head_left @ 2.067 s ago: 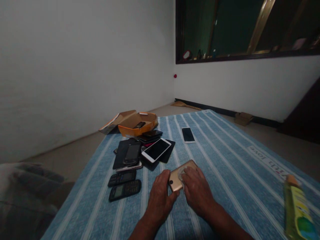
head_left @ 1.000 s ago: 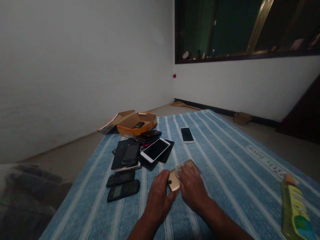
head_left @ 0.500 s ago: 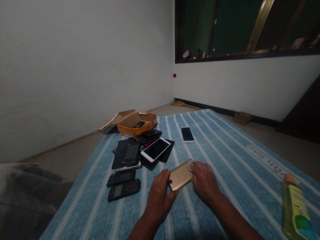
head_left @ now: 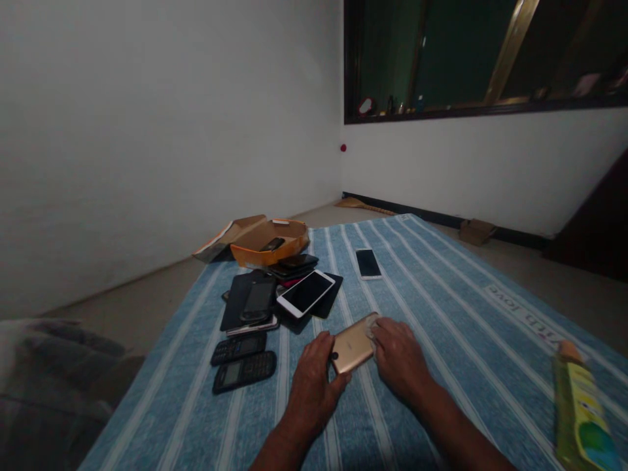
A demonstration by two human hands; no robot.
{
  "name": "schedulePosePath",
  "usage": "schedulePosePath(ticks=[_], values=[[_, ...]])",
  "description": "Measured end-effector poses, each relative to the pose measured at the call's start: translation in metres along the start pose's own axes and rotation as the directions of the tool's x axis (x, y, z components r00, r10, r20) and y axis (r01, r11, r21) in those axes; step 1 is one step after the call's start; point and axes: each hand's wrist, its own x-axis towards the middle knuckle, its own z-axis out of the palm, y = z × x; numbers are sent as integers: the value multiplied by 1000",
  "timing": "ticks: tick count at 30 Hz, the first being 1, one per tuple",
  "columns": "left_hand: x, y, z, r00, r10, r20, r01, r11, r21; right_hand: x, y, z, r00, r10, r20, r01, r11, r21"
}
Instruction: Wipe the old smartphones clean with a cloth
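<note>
A gold smartphone lies back up over the striped blue cloth, its camera end to the left. My left hand grips that end between thumb and fingers. At the far right end, my right hand is closed on a small whitish wipe, which presses against the phone's back and edge. Left of my hands are two black keypad phones. Beyond them is a pile of dark phones, with a white smartphone on top. Another white smartphone lies apart, screen up.
An open orange cardboard box with a phone inside stands at the far left of the cloth. A bottle of yellow-green liquid lies at the right edge. Walls rise behind, and a small brown carton sits on the floor.
My right hand with the wipe has shifted slightly left along the gold smartphone's end. My left hand keeps its hold, and the other phones stay put.
</note>
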Motion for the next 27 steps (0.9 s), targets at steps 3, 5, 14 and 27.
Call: schedulePosePath(ticks=[3, 5, 14, 27], values=[[0, 0, 0, 1000, -7, -8, 7, 1000, -3, 2, 8, -3, 999, 50, -20, -50, 998, -29], [0, 0, -1, 1000, 3, -2, -3, 1000, 3, 1, 4, 0, 999, 35, -23, -36, 999, -30], [1, -1, -2, 1000, 3, 9, -3, 1000, 2, -8, -18, 14, 987, -138, -84, 142, 989, 41], [0, -1, 2, 1000, 0, -5, 0, 1000, -2, -11, -11, 15, 989, -111, -94, 111, 994, -15]])
